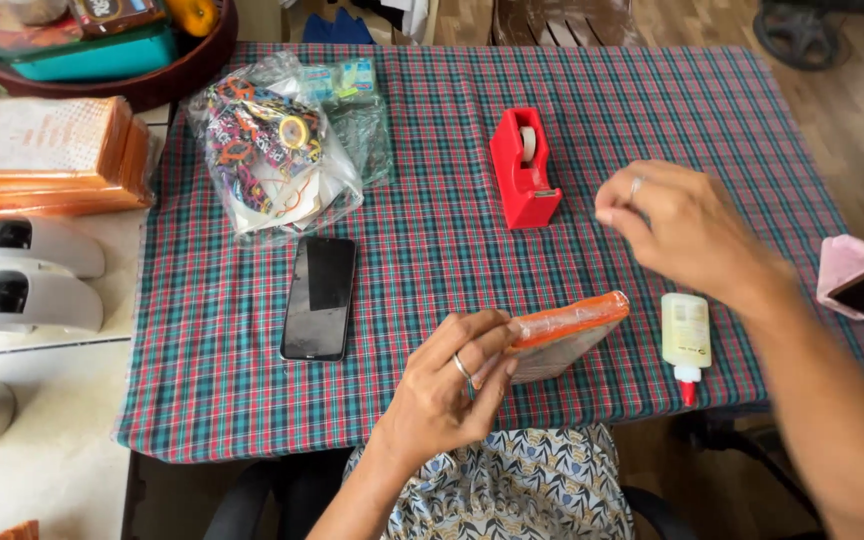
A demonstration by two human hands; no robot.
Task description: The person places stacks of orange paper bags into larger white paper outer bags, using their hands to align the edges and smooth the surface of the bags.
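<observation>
Left hand (pixel 449 385) near the table's near edge, fingers pinched on the left end of an orange-wrapped packet (pixel 564 334), holding it tilted just above the plaid tablecloth (pixel 432 250). Right hand (pixel 674 225) raised to the right of a red tape dispenser (pixel 524 168), thumb and forefinger tips pressed together; cannot tell whether anything is between them. White glue bottle (pixel 686 336) with red cap lies just right of the packet. Black phone (pixel 319 297) lies left of the packet, face up. Clear bag of colourful items (pixel 270 150) at far left. Stack of orange packets (pixel 47 155) off the cloth, far left.
</observation>
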